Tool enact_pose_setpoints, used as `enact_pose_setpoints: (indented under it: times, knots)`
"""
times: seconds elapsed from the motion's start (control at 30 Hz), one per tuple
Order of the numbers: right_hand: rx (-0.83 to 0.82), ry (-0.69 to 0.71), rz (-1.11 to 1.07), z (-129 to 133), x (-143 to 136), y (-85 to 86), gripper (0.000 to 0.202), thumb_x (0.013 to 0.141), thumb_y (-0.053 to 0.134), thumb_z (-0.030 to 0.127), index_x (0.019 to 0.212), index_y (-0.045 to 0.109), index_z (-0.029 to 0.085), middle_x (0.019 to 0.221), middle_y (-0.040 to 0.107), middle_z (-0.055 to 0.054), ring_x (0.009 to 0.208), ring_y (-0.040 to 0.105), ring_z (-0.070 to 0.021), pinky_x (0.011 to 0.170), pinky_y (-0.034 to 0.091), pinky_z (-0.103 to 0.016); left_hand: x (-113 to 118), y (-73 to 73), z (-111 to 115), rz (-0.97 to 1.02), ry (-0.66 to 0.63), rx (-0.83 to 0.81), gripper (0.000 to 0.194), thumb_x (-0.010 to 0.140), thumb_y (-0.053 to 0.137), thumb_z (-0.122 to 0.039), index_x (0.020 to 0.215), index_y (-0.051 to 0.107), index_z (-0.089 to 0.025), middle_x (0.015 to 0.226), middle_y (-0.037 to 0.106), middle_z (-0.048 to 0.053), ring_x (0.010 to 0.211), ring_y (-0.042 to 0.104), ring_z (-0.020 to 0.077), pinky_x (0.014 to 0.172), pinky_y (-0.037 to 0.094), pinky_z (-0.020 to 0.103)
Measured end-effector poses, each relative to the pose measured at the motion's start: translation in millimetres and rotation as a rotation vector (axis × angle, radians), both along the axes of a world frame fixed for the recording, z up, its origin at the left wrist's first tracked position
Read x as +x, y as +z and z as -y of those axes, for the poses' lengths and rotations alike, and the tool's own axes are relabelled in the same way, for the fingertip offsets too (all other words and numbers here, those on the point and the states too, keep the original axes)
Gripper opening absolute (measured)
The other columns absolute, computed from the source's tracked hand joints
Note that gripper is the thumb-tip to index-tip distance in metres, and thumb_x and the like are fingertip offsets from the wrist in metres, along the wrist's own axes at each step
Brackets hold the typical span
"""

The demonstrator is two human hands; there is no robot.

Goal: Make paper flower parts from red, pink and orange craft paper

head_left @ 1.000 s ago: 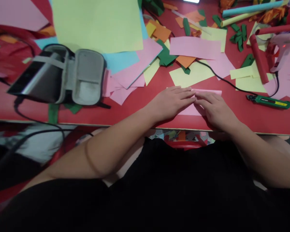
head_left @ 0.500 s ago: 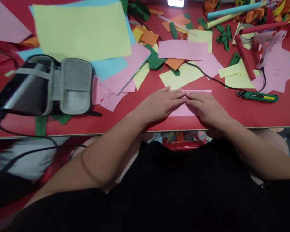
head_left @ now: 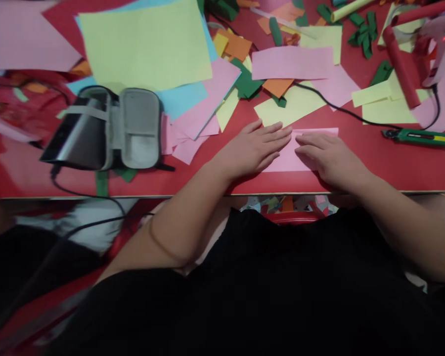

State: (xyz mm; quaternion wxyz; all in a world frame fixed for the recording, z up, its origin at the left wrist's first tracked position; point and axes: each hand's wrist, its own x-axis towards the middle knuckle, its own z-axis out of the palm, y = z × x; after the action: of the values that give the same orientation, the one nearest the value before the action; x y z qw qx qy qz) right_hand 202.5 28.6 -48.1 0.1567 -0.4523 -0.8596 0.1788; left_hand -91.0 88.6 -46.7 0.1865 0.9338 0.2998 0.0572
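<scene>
A pink sheet of paper (head_left: pixel 287 157) lies on the red table near its front edge, with a narrow strip along its far side that looks folded. My left hand (head_left: pixel 252 148) rests flat across the left part of this sheet, fingers stretched out. On the right part lies my right hand (head_left: pixel 328 157), its fingers extended and pointing left. A small gap separates the fingertips of the two hands. Beyond them are a yellow sheet (head_left: pixel 282 110) and a pink strip (head_left: pixel 292 63).
An open grey case (head_left: pixel 140 128) with a device and cable stands at the left. A green cutter (head_left: pixel 421 137) and a pink glue gun (head_left: pixel 439 49) are at the right. Large coloured sheets (head_left: pixel 144 47) lie at the back left. Another person's arm shows at the left edge.
The view has turned left, so the table things appear shifted right. My fingertips are slightly farther apart on the pink sheet. Another person's arm has come into view at the left.
</scene>
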Motion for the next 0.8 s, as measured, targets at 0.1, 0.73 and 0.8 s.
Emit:
enact_pose_setpoints:
  times: [0.1, 0.73, 0.8]
  knots:
    - [0.001, 0.004, 0.000, 0, 1, -0.1, 0.042, 0.119, 0.049, 0.026, 0.148, 0.079, 0.029, 0.169, 0.071, -0.010, 0.157, 0.065, -0.0357, 0.126, 0.053, -0.063, -8, -1.5, -4, -0.012, -0.017, -0.004, 0.063, 0.122, 0.046, -0.030, 0.185, 0.042, -0.034, 0.191, 0.046, 0.005, 0.184, 0.033, 0.0273, 0.152, 0.018, 0.063]
    - [0.028, 0.014, -0.006, -2, 2, 4.4, 0.040, 0.115, 0.054, 0.020, 0.144, 0.081, 0.028, 0.163, 0.076, -0.011, 0.154, 0.069, -0.0372, 0.125, 0.057, -0.065, -57, 15.3, -3, -0.135, 0.121, -0.098, 0.075, 0.118, 0.055, -0.044, 0.189, 0.033, -0.033, 0.196, 0.038, 0.007, 0.187, 0.017, 0.0446, 0.148, 0.005, 0.081]
    - [0.024, 0.000, -0.006, -1, 0, 4.3, 0.039, 0.117, 0.054, 0.021, 0.143, 0.082, 0.029, 0.163, 0.076, -0.010, 0.154, 0.069, -0.0359, 0.126, 0.056, -0.064, -49, 20.4, 3, -0.135, 0.172, -0.045, 0.075, 0.115, 0.061, -0.049, 0.185, 0.042, -0.033, 0.191, 0.047, 0.008, 0.184, 0.027, 0.0458, 0.147, 0.008, 0.081]
